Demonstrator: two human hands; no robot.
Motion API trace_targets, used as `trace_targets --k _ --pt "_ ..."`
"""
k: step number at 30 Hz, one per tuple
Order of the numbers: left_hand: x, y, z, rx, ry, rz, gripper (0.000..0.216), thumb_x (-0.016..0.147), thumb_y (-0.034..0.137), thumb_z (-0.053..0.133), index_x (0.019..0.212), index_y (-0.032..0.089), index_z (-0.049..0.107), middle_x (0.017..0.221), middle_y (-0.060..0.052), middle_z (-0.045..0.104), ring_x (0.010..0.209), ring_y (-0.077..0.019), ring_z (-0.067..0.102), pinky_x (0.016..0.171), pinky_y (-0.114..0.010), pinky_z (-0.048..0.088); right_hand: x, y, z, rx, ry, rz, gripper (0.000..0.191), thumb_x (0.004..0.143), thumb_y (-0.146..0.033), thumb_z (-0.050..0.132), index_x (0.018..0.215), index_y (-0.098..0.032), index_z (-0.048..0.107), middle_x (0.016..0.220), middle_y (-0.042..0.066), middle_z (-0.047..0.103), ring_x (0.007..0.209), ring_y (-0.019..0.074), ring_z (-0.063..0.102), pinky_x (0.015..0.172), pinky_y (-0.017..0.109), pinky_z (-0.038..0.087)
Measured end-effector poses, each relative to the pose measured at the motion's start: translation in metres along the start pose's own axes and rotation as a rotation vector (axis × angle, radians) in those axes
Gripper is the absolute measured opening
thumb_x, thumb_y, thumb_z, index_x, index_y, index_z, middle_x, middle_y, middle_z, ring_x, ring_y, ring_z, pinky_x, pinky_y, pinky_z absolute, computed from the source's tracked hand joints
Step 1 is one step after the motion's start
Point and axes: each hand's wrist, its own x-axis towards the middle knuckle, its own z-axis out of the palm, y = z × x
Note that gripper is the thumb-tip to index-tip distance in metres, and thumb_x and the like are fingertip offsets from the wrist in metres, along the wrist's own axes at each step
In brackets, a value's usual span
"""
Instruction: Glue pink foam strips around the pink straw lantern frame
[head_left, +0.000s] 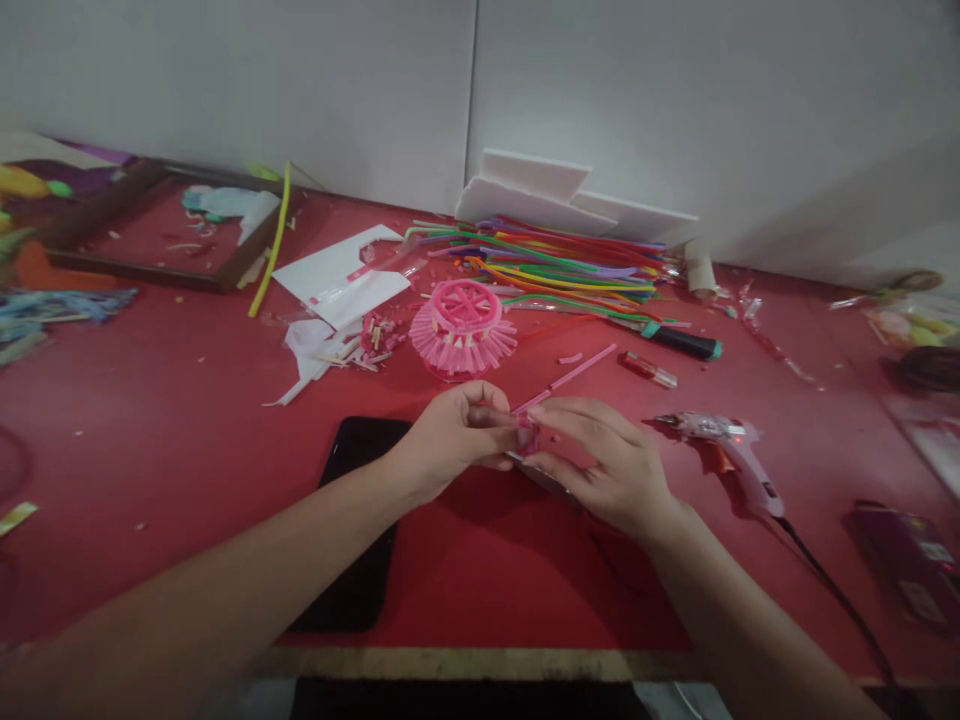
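In front of me, my left hand (457,435) and my right hand (607,460) meet with fingertips pinched together. Between them is a small pink piece (528,436), mostly covered by the fingers, so its exact kind is hard to make out. A thin pink stick (583,367) lies just beyond the fingertips. Behind the hands stands a round pink craft piece (465,330) with a spoked ring on top and a fringed skirt. Under the right hand a flat greyish thing shows partly; I cannot tell what it is.
A glue gun (724,440) lies right of my hand, its cord running toward the front edge. A black phone (364,540) is under my left forearm. Behind are coloured pipe cleaners (570,260), a dark-handled cutter (682,341), a red lighter-like item (649,370) and a wooden frame (217,275).
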Motion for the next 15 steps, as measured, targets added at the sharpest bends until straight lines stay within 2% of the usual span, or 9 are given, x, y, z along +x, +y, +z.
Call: trace_targets --k 5,11,15 --pt "-0.0007 0.0002 -0.0002 0.005 -0.009 -0.005 0.063 0.044 0.034 0.103 0.081 0.016 0.055 0.065 0.002 0.073 0.055 -0.0096 0.068 0.048 -0.016 0.058 -0.0023 0.0028 -0.0006 0.013 0.005 0.056 0.036 0.095 -0.040 0.067 0.129 -0.027 0.064 0.114 0.006 0.078 0.105 0.0198 0.075 0.092 0.032 0.063" --pt "-0.0005 0.0004 0.0001 -0.010 -0.011 -0.012 0.061 0.046 0.035 0.103 0.078 0.016 0.055 0.068 0.000 0.074 0.058 -0.0097 0.069 0.048 -0.015 0.057 -0.0059 0.0024 -0.0003 0.062 0.024 0.100 0.037 0.093 -0.032 0.071 0.130 -0.029 0.064 0.108 0.001 0.080 0.098 0.0144 0.076 0.089 0.025 0.062" --pt "-0.0006 0.0008 0.0006 -0.004 -0.012 -0.021 0.059 0.047 0.034 0.102 0.078 0.016 0.055 0.067 0.002 0.073 0.056 -0.0086 0.067 0.048 -0.015 0.057 -0.0054 0.0009 0.0003 0.090 0.005 0.133 0.041 0.094 -0.034 0.070 0.134 -0.031 0.062 0.110 0.000 0.079 0.100 0.0159 0.077 0.091 0.028 0.062"
